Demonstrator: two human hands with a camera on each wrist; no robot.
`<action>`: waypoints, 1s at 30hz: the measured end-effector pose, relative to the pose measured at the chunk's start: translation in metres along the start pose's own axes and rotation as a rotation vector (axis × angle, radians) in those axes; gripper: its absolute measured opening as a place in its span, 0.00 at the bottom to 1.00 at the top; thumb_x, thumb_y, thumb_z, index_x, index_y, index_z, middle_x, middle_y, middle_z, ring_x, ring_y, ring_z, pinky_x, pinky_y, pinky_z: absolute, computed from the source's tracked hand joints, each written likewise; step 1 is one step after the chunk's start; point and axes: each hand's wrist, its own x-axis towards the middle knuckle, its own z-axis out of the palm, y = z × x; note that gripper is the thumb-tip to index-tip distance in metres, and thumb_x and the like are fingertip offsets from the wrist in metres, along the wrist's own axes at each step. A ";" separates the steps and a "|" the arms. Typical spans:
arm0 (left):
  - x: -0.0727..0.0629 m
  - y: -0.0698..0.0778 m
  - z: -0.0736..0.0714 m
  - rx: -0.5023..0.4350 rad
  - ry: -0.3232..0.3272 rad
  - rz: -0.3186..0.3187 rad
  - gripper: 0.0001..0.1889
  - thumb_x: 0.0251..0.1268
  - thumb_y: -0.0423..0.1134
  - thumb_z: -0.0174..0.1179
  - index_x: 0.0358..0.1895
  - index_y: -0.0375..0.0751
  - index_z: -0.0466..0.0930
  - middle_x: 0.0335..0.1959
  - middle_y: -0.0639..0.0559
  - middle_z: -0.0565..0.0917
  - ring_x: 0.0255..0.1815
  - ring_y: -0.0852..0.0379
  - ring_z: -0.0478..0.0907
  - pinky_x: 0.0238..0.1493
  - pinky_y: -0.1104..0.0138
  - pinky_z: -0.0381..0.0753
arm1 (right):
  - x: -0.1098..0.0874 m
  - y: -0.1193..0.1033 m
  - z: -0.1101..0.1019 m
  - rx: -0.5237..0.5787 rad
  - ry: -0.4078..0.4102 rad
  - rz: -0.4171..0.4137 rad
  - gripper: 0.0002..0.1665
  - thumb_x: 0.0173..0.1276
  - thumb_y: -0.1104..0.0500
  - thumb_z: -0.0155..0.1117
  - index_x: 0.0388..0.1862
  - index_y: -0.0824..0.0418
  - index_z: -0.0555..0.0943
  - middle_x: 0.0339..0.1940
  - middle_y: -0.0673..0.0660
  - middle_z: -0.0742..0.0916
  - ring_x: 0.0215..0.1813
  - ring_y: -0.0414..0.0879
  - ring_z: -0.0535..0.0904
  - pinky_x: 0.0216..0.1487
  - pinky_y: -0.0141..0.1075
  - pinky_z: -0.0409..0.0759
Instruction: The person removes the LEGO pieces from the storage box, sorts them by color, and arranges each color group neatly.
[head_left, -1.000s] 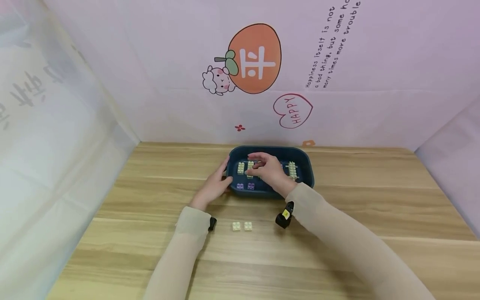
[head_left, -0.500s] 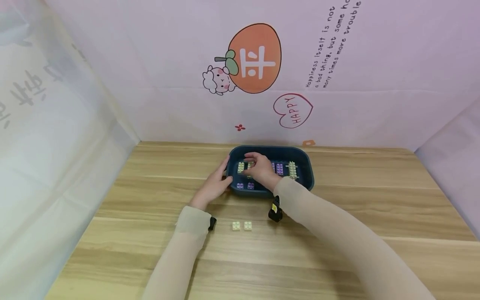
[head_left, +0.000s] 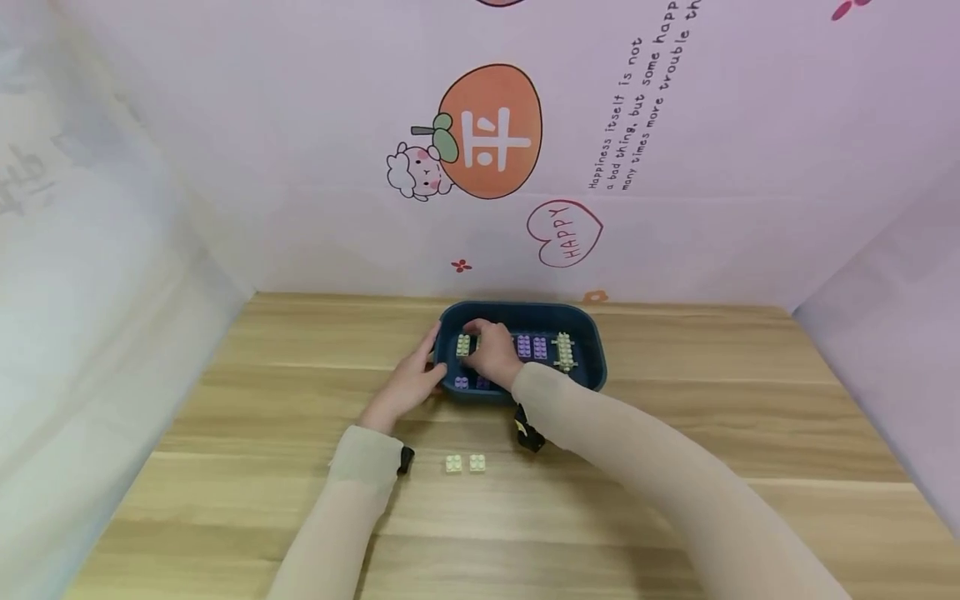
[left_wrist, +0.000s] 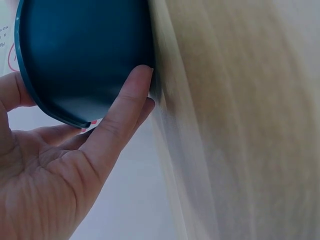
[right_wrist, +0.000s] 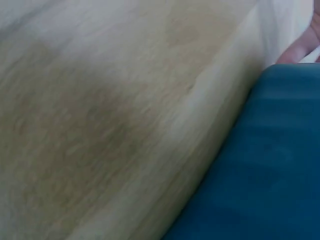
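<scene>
My left hand (head_left: 408, 379) rests against the left end of a dark blue tray (head_left: 597, 367). In the left wrist view its nearly straight fingers are spread against the outer wall of the tray (left_wrist: 90, 55). My right hand (head_left: 495, 354) reaches down into the tray's left part, bent thumb and fingers around pale yellow bricks. Whether they pinch one is hidden. A pale yellow building brick (head_left: 463, 345) shows beside the fingertips. Purple bricks (head_left: 532, 347) lie right of this hand, and a small purple brick (head_left: 461, 382) lies near the front wall. The right wrist view shows only the tray's outside.
Two small pale yellow bricks (head_left: 465, 463) lie side by side on the wooden table (head_left: 675, 400), in front of the tray. A pale yellow brick piece with thin rods (head_left: 565, 352) sits at the tray's right end. A printed cloth wall (head_left: 337, 233) rises behind.
My right hand has moved left and lower into the tray, uncovering the purple bricks. My left hand stays at the tray's end. The head view has shifted slightly.
</scene>
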 end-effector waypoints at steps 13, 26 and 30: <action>-0.010 0.009 -0.003 -0.041 -0.021 -0.016 0.37 0.74 0.34 0.45 0.79 0.56 0.37 0.78 0.39 0.52 0.63 0.39 0.72 0.51 0.53 0.82 | 0.003 -0.003 0.004 0.027 0.009 0.021 0.28 0.56 0.67 0.73 0.57 0.64 0.79 0.57 0.61 0.83 0.61 0.54 0.76 0.66 0.45 0.72; -0.003 0.003 0.003 -0.003 0.014 -0.009 0.37 0.75 0.35 0.46 0.79 0.60 0.40 0.78 0.47 0.55 0.59 0.44 0.76 0.47 0.58 0.83 | 0.000 0.004 -0.006 0.128 0.030 0.023 0.26 0.59 0.63 0.70 0.58 0.62 0.79 0.57 0.61 0.83 0.56 0.55 0.76 0.58 0.47 0.77; -0.006 0.001 -0.002 0.007 0.027 -0.009 0.37 0.75 0.35 0.46 0.79 0.59 0.39 0.78 0.46 0.55 0.59 0.44 0.76 0.48 0.58 0.83 | -0.004 -0.004 -0.010 0.191 0.027 0.018 0.26 0.60 0.63 0.71 0.59 0.60 0.79 0.54 0.59 0.82 0.52 0.52 0.76 0.54 0.45 0.79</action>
